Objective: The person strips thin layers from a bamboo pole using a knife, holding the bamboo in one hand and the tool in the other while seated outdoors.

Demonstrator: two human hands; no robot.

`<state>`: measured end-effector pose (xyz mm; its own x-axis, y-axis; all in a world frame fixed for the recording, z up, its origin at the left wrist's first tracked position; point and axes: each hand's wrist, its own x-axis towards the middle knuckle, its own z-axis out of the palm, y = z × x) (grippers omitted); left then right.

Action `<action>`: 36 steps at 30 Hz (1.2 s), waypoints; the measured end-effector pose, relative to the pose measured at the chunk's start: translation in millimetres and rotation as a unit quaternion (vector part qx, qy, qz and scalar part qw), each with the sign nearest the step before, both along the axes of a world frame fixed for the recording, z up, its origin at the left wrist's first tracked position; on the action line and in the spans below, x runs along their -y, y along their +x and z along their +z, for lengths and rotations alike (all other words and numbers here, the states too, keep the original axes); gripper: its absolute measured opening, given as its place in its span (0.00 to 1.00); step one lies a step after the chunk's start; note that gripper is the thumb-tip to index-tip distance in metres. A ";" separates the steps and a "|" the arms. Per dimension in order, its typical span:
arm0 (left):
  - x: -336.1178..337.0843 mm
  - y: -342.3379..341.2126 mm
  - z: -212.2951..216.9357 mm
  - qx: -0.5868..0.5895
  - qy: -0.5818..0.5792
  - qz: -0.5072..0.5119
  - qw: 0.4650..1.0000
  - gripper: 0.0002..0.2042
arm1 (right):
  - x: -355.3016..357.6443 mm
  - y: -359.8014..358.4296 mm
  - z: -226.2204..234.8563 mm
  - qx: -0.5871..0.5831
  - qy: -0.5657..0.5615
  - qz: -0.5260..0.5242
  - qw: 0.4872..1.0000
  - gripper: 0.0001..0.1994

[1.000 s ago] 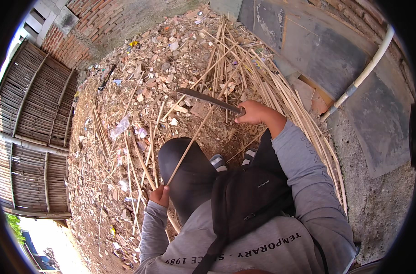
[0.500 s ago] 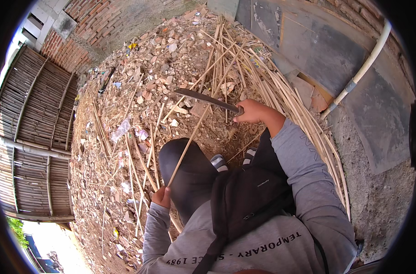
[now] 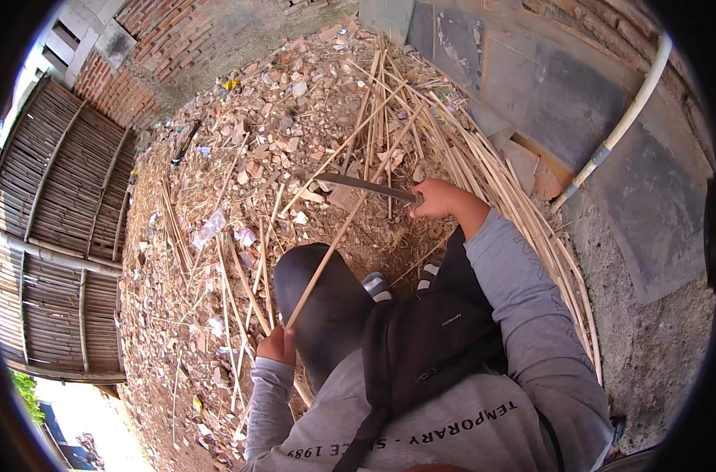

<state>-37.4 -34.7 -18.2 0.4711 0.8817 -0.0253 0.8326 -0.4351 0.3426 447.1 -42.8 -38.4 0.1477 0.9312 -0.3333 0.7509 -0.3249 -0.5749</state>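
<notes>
Machete [image 3: 362, 184] tip lower vs. a moment ago, blade flatter — crosses bamboo strip [image 3: 326, 256] in view, can't tell if touching. My R hand [image 3: 443, 198] clenched on it, arm fwd; L hand [image 3: 276, 344] pinching strip's near end, by L thigh [image 3: 326, 322].

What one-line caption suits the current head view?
Right hand gripping a machete, left hand holding a stick, over rubble.
</notes>
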 end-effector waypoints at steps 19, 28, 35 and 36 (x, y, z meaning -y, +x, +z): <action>-0.5 -181.2 -170.9 0.045 -0.009 0.224 0.973 0.20 | 250.1 88.0 -75.7 0.118 -0.020 -0.290 0.949 0.17; -46.6 -182.8 -183.4 0.022 -0.015 0.281 0.959 0.22 | 356.0 17.5 -147.8 0.110 -0.106 -0.422 0.893 0.20; -54.8 -136.9 -127.3 0.068 -0.024 0.250 0.966 0.16 | 359.9 4.3 -161.7 0.160 -0.084 -0.478 0.859 0.20; -54.5 -133.5 -129.7 0.070 -0.023 0.246 0.967 0.16 | 368.9 7.0 -171.3 0.160 -0.084 -0.482 0.857 0.20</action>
